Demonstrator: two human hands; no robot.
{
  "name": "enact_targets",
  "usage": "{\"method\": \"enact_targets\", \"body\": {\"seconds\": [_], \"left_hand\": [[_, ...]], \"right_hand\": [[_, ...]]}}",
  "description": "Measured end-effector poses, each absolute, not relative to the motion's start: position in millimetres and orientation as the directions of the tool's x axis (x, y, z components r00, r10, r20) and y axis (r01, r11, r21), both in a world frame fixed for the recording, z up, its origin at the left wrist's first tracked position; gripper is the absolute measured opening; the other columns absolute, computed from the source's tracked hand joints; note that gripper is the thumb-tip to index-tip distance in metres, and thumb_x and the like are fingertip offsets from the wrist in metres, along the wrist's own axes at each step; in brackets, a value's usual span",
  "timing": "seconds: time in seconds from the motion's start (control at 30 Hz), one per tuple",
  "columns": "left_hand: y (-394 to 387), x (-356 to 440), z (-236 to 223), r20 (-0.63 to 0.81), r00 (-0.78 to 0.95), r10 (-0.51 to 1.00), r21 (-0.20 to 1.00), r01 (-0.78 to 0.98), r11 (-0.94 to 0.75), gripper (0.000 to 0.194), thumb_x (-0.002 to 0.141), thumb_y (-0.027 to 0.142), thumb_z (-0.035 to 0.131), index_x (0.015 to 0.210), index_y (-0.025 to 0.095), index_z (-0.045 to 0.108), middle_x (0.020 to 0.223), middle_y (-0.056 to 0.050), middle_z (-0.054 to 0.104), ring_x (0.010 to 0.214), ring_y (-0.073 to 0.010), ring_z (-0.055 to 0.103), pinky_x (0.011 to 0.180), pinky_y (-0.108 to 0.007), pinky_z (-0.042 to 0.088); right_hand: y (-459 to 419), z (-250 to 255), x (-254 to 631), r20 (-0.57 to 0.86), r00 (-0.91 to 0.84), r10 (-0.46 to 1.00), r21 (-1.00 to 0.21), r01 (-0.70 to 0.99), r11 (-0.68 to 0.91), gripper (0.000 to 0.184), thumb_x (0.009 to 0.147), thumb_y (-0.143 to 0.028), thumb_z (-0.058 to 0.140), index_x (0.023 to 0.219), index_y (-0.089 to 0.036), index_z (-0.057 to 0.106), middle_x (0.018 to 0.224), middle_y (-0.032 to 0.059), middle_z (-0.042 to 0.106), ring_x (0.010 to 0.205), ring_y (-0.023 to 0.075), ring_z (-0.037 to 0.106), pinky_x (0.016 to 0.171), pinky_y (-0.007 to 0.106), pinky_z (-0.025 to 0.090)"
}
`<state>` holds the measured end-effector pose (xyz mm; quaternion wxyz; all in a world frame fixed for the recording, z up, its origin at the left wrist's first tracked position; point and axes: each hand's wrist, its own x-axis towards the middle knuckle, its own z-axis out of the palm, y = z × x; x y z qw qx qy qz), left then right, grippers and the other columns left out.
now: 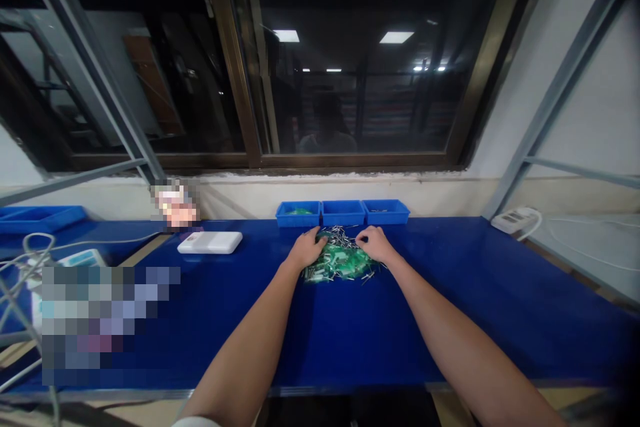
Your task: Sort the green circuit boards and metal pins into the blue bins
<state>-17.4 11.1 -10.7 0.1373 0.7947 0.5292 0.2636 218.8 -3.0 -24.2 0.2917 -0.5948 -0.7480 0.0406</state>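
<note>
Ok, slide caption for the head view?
Left hand and right hand flank heaped green pieces and silvery pins on a table, three blue bins behind.

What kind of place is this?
Probably a workshop or small factory: there's a long blue workbench, small blue bins and a pile of little shiny and green pieces.

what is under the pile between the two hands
The pile of green and silvery pieces rests on the blue tabletop, which shows around its edges. Whatever lies directly beneath the middle is covered and cannot be seen.
</note>
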Motion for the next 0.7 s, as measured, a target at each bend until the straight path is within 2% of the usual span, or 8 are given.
{"method": "enact_targets", "body": {"seconds": [0.1,0.27,0.5,0.6,0.7], "left_hand": [[10.4,-17.6,-6.7,0.404,0.270,0.874,0.489,0.744,-0.456,0.050,0.087,0.044,0.042,0.127,0.014,0.049,0.135,-0.012,0.046,0.127,-0.0232,0.040,0.106,-0.035,0.030],[-2.2,-10.3,9.1,0.564,0.316,0.763,0.414,0.692,-0.592,0.035,0.088,0.035,0.045,0.117,0.019,0.056,0.119,-0.009,0.058,0.113,-0.0210,0.052,0.098,-0.034,0.038],[-24.2,13.2,17.6,0.534,0.525,0.663,0.260,0.644,-0.719,0.025,0.087,0.033,0.050,0.107,0.022,0.061,0.103,-0.007,0.064,0.101,-0.0198,0.056,0.089,-0.035,0.036],[-27.1,17.3,15.3,0.534,0.540,0.651,0.232,0.646,-0.727,0.025,0.092,0.027,0.040,0.097,0.021,0.064,0.091,-0.005,0.066,0.091,-0.0180,0.057,0.083,-0.033,0.036],[-25.8,16.5,13.8,0.534,0.509,0.676,0.241,0.675,-0.698,0.029,0.092,0.018,0.035,0.095,0.021,0.064,0.088,-0.005,0.066,0.088,-0.0176,0.058,0.080,-0.033,0.036]], "right_hand": [[-7.9,-18.5,218.4,0.382,-0.105,0.918,-0.438,0.855,0.280,0.014,0.078,-0.024,0.056,0.077,-0.022,0.069,0.090,0.0052,0.063,0.090,0.0197,0.051,0.085,0.033,0.035],[-18.0,-5.3,217.0,0.500,-0.130,0.856,-0.447,0.808,0.383,0.019,0.085,-0.027,0.048,0.083,-0.020,0.065,0.086,0.0055,0.064,0.084,0.0196,0.051,0.082,0.032,0.036],[-31.6,8.4,196.4,0.547,-0.246,0.800,-0.447,0.722,0.528,0.028,0.089,-0.033,0.043,0.076,-0.020,0.063,0.076,0.0042,0.065,0.077,0.0184,0.054,0.074,0.030,0.038],[-35.0,11.0,189.2,0.573,-0.246,0.782,-0.470,0.682,0.560,0.029,0.089,-0.034,0.043,0.073,-0.021,0.063,0.074,0.0035,0.065,0.075,0.0175,0.055,0.074,0.029,0.039],[-36.4,11.8,187.9,0.574,-0.223,0.788,-0.502,0.664,0.554,0.029,0.089,-0.036,0.043,0.077,-0.021,0.064,0.077,0.0036,0.066,0.077,0.0178,0.056,0.074,0.029,0.040]]}}
